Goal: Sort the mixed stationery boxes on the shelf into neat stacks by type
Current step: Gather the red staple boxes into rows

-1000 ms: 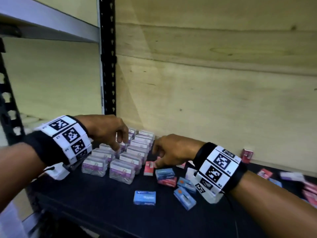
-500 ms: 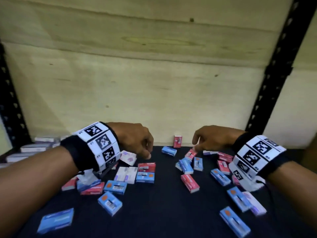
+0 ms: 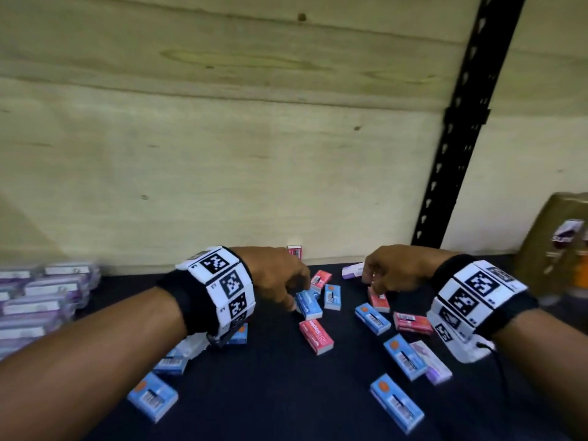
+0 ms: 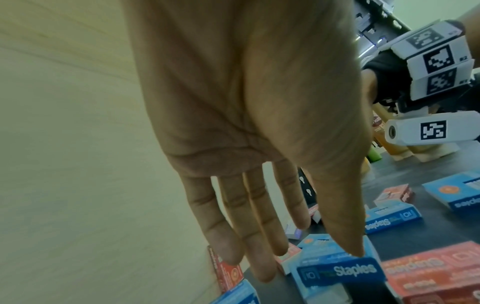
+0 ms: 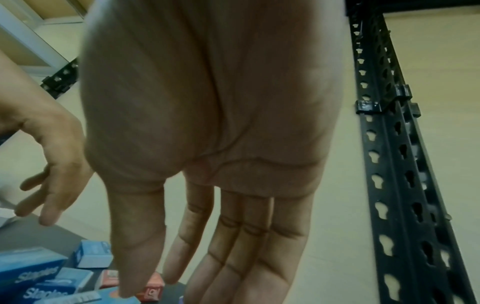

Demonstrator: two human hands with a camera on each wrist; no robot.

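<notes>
Small blue, red and purple-white stationery boxes lie scattered on the black shelf [image 3: 270,393]. My left hand [image 3: 294,296] reaches down with straight fingers. In the left wrist view its thumb [image 4: 348,236] touches the top of a blue Staples box [image 4: 340,271], the same blue box [image 3: 308,304] that lies mid-shelf in the head view. My right hand [image 3: 374,286] hovers with straight fingers [image 5: 233,257] just above a red box [image 3: 379,302] and holds nothing. A purple-white box [image 3: 353,270] lies beside it at the wall.
Stacked clear boxes with purple labels [image 3: 41,297] fill the shelf's left end. A small red box [image 3: 295,251] stands against the plywood back wall [image 3: 254,154]. A black perforated upright [image 3: 461,122] and a brown package [image 3: 566,249] stand at the right.
Both hands have moved right along the shelf, from the purple-labelled stacks to the scattered blue and red boxes. They have since lowered, the left onto a blue box.
</notes>
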